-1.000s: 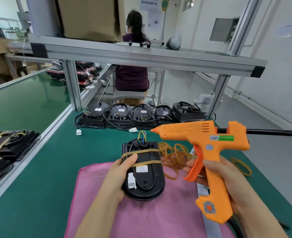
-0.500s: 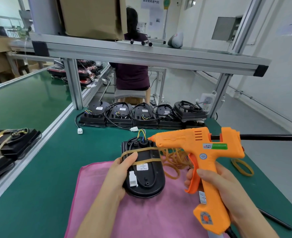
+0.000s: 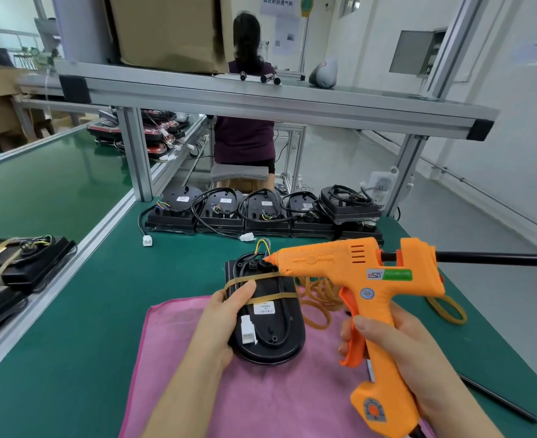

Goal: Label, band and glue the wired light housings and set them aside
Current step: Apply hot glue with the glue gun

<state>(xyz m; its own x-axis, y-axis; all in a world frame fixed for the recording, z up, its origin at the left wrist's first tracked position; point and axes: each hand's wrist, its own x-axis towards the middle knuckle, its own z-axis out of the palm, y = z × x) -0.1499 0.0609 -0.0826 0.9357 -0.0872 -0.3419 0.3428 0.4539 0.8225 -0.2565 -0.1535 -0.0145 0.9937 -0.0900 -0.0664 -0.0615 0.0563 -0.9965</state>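
A black light housing (image 3: 273,324) lies on a pink cloth (image 3: 260,396), with two tan rubber bands across it, a white label and a white connector. Coloured wires rise from its far end. My left hand (image 3: 226,317) grips the housing's left side, thumb on the upper band. My right hand (image 3: 396,349) holds an orange glue gun (image 3: 365,289) by the grip, fingers at the trigger. The gun's nozzle touches the housing's far end where the wires come out. A black glue stick juts out of the gun's back to the right.
A row of several wired black housings (image 3: 260,213) stands at the bench's far edge. Loose rubber bands (image 3: 317,298) lie right of the housing, one more (image 3: 447,308) further right. Banded housings (image 3: 17,260) sit on the left conveyor. A person (image 3: 245,121) sits beyond the aluminium frame.
The glue gun has come down and to the left, from hovering above the bands until its nozzle meets the wire entry. My left hand kept its hold on the housing.
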